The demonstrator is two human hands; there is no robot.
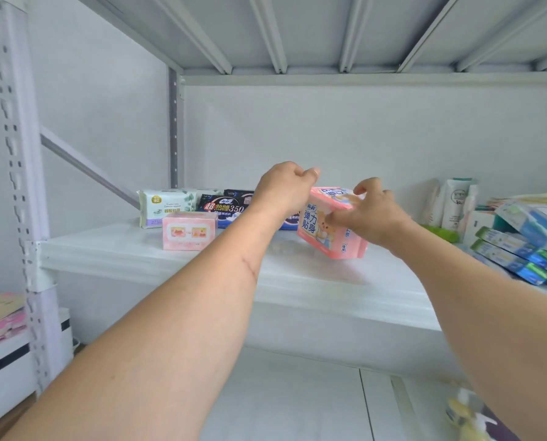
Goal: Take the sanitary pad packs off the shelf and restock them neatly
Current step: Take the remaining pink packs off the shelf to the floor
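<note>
step: seating tilted pink pack (pixel 331 226) on shelf (pixel 297 275) | right hand (pixel 372 216) pinches it, left hand (pixel 285 189) curled behind, hold unclear | i'd level it, then align with dark packs (pixel 223 206)

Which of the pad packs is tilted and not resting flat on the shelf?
The pink bear-print pack gripped by the right hand; the others rest flat.
</note>
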